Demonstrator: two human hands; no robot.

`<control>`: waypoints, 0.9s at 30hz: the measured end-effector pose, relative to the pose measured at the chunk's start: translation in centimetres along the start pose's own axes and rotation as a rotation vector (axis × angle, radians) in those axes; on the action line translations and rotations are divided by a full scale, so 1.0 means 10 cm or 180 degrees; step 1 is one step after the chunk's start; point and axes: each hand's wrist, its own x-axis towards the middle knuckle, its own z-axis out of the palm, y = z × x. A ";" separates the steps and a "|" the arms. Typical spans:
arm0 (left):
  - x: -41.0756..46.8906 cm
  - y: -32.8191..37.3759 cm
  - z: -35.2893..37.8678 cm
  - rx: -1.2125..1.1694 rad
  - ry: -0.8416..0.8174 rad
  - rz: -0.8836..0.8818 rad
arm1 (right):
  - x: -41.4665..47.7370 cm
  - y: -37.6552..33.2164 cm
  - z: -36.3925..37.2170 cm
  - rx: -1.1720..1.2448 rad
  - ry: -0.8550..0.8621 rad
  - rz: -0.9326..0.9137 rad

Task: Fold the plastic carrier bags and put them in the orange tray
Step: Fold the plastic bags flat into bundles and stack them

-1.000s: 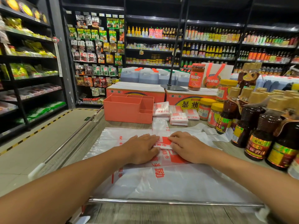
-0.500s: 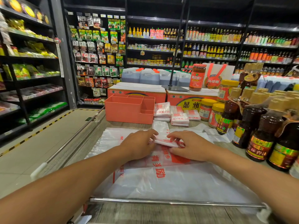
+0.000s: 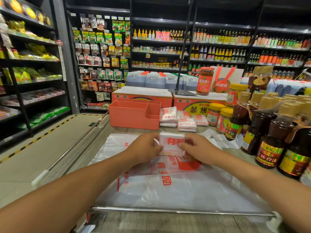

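Fold looks basically done on this one: the folded bag (image 3: pixel 171 142) is a small tight rectangle held between both hands, seemingly just off the flat bags (image 3: pixel 168 190) spread on the table (image 3: pixel 151 222). The left hand (image 3: pixel 144 148) has its fingers curled round the left edge, and the right hand (image 3: pixel 199 148) pinches the right edge with the thumb on top. So I'd say folding's over and stowing is next. The tray (image 3: pixel 133 115) sits near, straight ahead at the back, with stacks (image 3: pixel 178 119) of folded ones just beside it on the right, not in it. Next move wants a firm pinch so the plastic doesn't spring open, then a short reach forward into a compartment.
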 end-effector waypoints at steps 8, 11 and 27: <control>-0.02 0.02 0.00 0.0341 0.0077 -0.0200 | 0.01 0.03 0.07 -0.0153 0.0153 -0.0157; -0.02 0.03 0.01 0.0519 -0.0024 -0.0241 | 0.04 0.05 0.08 -0.0731 0.0182 -0.0139; -0.02 0.03 0.05 0.1367 -0.0449 0.0239 | 0.00 0.05 0.06 -0.1419 -0.0427 -0.0494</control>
